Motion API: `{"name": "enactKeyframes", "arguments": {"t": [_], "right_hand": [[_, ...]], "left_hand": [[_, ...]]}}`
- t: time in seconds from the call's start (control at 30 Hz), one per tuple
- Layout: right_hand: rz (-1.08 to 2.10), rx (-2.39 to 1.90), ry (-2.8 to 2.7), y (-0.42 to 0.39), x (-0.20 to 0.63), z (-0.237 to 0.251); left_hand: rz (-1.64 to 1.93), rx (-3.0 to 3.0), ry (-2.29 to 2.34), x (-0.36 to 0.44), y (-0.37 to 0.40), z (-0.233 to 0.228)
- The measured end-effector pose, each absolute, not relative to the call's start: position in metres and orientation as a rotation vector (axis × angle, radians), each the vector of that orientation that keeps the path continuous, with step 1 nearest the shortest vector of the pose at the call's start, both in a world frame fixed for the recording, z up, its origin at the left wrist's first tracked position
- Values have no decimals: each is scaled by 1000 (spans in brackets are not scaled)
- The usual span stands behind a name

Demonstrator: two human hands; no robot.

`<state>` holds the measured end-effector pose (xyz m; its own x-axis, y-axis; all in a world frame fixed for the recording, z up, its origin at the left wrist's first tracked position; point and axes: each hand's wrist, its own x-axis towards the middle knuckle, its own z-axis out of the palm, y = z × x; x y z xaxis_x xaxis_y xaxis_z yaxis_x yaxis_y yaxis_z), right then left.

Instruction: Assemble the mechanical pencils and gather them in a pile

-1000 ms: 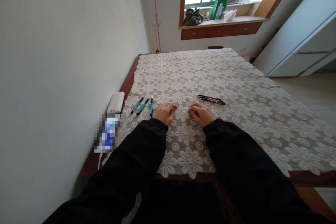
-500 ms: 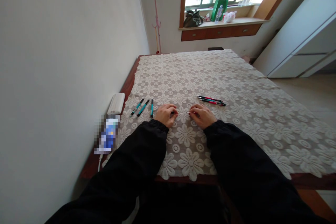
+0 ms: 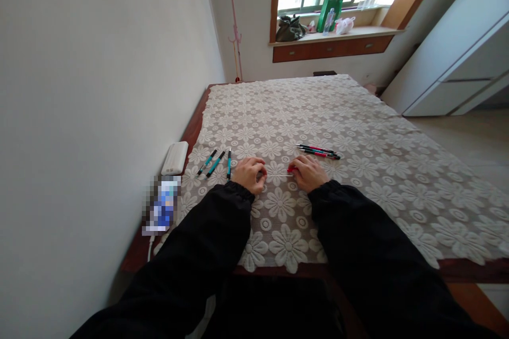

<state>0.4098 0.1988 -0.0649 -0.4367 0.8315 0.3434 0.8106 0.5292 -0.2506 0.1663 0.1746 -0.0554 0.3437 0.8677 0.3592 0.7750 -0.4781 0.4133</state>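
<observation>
We count three teal-and-black pens (image 3: 217,162) lying left of our left hand (image 3: 248,174), and a bunch of red-and-black pens (image 3: 318,151) — at least two, too tightly packed to number — just beyond our right hand (image 3: 307,171). Both hands pinch the ends of one thin pale refill rod (image 3: 279,175) low over the white floral lace tablecloth (image 3: 358,132). Since half a second ago, the hands have scarcely moved — a red bit now shows at the right fingertips.

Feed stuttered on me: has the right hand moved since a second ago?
No, barely. The right hand sits just below the red pens as before, with the same gap to the left hand; the small shift looks like camera motion.
</observation>
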Motion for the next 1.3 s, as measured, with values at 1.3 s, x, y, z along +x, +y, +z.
{"name": "enactKeyframes", "arguments": {"t": [1.3], "right_hand": [[29, -1354, -2333, 196, 408, -59]], "left_hand": [[859, 2524, 1308, 169, 172, -50]]}}
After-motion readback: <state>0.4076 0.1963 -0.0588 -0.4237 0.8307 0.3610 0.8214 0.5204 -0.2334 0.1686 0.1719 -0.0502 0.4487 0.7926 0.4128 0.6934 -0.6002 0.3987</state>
